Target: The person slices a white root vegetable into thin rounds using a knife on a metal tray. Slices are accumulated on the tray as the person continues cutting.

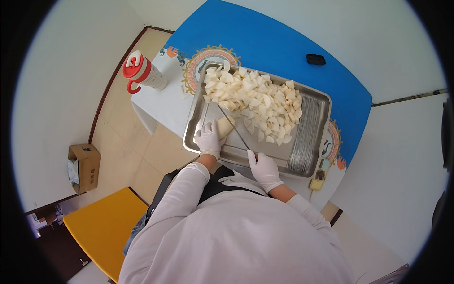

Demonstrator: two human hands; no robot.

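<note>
My left hand (208,138), in a white glove, grips a peeled pale root vegetable, likely a white radish (224,128), at the left of a metal tray (248,164). In my gloved right hand (265,171) is the handle of a knife (240,135). Its thin blade slants up and left, passing over or against the cut end of the radish; contact is hard to tell. Beyond both hands, a heap of cut white wedges (260,96) fills much of the tray. A bundle of thin metal skewers (305,136) lies along the tray's right side.
A red-lidded tumbler (149,75) stands on the table (259,28) at the left. Near the back lies a small black object (315,59); a phone (320,174) rests right of the tray. Floor level holds a cardboard box (88,168) and a yellow-topped table (110,227).
</note>
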